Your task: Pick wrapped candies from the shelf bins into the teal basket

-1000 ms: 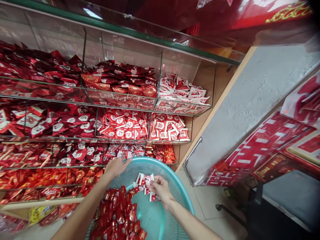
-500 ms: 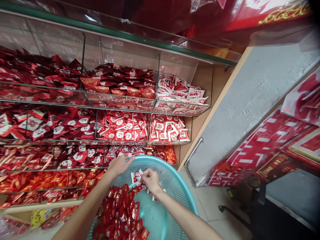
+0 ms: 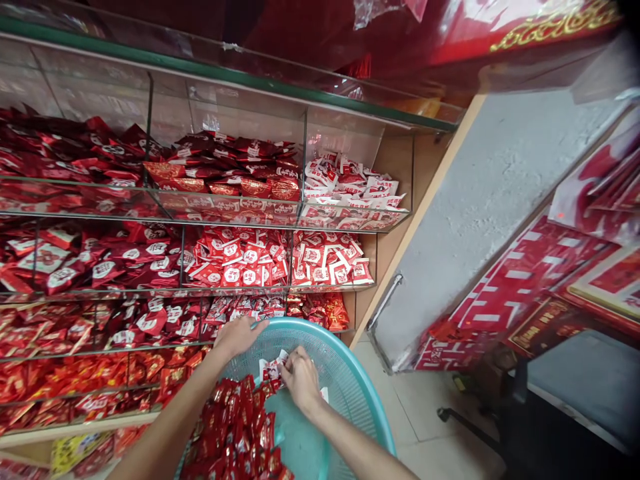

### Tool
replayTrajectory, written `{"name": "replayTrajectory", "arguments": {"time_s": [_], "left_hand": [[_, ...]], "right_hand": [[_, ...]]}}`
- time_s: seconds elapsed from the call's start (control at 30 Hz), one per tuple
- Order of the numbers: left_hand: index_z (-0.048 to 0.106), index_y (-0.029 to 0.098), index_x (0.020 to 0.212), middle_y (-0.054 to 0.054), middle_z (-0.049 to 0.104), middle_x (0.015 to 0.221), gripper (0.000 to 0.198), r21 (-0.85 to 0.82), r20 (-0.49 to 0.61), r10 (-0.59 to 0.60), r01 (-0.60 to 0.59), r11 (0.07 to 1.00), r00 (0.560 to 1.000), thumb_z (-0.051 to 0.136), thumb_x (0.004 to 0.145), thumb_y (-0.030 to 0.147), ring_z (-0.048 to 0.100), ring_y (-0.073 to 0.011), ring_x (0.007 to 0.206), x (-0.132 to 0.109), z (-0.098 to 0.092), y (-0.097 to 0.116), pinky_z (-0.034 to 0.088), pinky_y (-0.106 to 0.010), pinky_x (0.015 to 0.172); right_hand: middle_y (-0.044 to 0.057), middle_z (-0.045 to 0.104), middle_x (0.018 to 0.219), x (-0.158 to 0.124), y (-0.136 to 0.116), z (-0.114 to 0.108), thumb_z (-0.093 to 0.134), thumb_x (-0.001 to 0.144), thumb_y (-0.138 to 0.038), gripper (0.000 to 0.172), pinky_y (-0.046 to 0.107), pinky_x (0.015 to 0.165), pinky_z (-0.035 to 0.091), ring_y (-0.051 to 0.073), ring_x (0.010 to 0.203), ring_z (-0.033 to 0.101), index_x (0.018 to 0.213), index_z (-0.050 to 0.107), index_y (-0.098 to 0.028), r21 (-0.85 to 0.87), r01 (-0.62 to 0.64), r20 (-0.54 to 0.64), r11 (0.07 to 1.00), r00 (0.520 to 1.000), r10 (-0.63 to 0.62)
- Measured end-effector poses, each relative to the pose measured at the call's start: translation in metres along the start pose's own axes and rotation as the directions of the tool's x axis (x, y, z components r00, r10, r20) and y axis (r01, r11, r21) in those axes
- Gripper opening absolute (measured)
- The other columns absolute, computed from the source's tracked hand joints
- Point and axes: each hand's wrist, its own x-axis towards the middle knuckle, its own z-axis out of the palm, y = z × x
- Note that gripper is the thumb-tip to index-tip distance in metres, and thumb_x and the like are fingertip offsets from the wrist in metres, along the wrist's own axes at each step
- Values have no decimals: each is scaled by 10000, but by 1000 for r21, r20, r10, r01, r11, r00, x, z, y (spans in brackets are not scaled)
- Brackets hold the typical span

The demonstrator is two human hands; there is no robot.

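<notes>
My left hand (image 3: pixel 240 337) is closed over the far rim of a turquoise plastic basket (image 3: pixel 374 393), at the shelf's front. Inside the basket, my right hand (image 3: pixel 303 381) has its fingers curled and pinched at the edge of a small white-and-red packet (image 3: pixel 271 368). More packets may be under that hand, where I cannot see. A white corner of another packet (image 3: pixel 325 394) shows beside the right wrist. A heap of shiny red packets (image 3: pixel 235 427) fills the basket's left side, between my forearms.
Glass-fronted shelves hold compartments of red packets (image 3: pixel 243 257) and white-and-red packets (image 3: pixel 350 180). A wooden side panel (image 3: pixel 425 200) ends the shelving, beside a grey wall (image 3: pixel 475 180). Red-and-white packages (image 3: pixel 505 293) lean at the right, above a black chair (image 3: pixel 555 427).
My right hand has shifted slightly within the basket, fingers still at the white-and-red packets. My left hand stays on the rim. The whole view has shifted a little.
</notes>
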Motion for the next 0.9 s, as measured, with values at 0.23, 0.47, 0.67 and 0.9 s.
{"name": "replayTrajectory", "arguments": {"time_s": [0.23,0.47,0.67,0.9], "left_hand": [[656,137,1031,-211,667,1020,717,0,20,-14,14,1000,1000,239,787,667,609,-359,997,3,3,2,446,-434,835],[671,164,967,-185,670,1029,691,-51,17,1,0,999,1000,235,792,670,609,-354,997,4,4,-4,439,-438,845],[647,171,1060,-169,667,1059,704,-87,14,-16,17,996,1000,219,799,666,613,-315,1014,2,0,-16,447,-395,855],[650,166,1044,-176,667,1042,709,-111,29,-10,13,994,1000,207,803,665,604,-337,1025,0,0,-23,430,-429,874]], "right_hand": [[11,565,786,-4,1,4,612,754,-192,140,241,614,368,148,698,567,633,542,-194,19,-34,-13,999,999,34],[16,560,803,7,-23,-31,593,799,-296,148,252,640,411,162,722,586,685,572,-202,47,41,-78,998,996,-37],[40,560,858,47,-91,-156,496,877,-258,129,277,721,442,153,817,551,820,590,-191,82,480,-394,874,821,-413],[92,615,884,164,-127,-315,466,858,-218,162,407,820,414,224,868,538,856,618,-161,-505,462,-475,729,556,-682]]}}
